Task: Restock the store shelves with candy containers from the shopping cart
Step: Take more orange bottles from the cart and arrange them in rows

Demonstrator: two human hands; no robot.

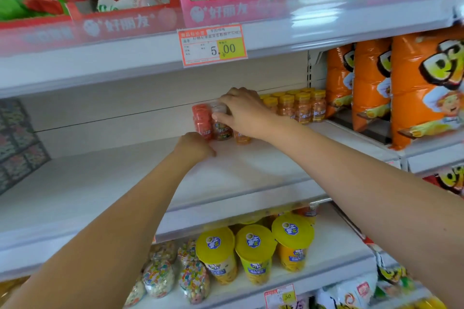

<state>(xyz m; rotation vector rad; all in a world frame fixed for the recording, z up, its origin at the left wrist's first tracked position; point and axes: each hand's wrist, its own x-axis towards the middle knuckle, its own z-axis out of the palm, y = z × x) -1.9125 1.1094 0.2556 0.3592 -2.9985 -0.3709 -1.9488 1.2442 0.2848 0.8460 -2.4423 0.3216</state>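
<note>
Matt white shelf [251,170]; on it, clear glossy plastic candy bottles [302,108]; beside them, shiny orange foil bags [371,83].

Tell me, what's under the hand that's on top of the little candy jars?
Under the right hand stands a clear candy jar, beside a red-capped jar. An orange jar peeks out lower down. The hand covers the jars' tops, so anything further behind is hidden.
</note>
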